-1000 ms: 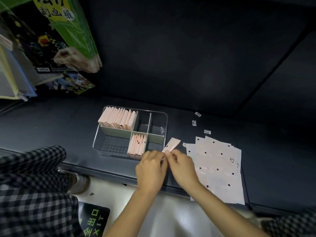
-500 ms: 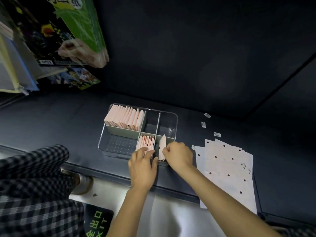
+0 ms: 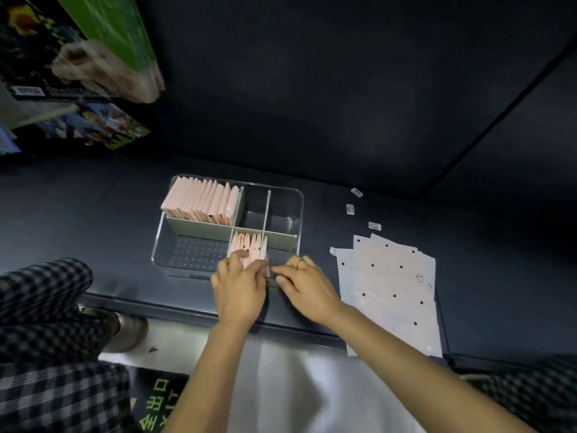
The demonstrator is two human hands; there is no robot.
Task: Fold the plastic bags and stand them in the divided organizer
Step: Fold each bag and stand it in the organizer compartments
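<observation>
the folded bags [image 3: 249, 250] are standing in the organizer's [image 3: 298, 195] near middle slot, a fuller row [image 3: 201, 198] filling the far-left one. your left hand [image 3: 239, 287] is curling its fingers over their near ends, while your right hand [image 3: 304, 287], wearing a ring, is touching the near rim with bent fingers; whether it is pinching anything, you cannot tell. the flat bags [image 3: 390, 289] are lying on the tabletop [image 3: 93, 207] to the right.

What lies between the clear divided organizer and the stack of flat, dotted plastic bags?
In the head view, only bare dark tabletop separates the clear divided organizer from the stack of flat, dotted plastic bags.
</observation>
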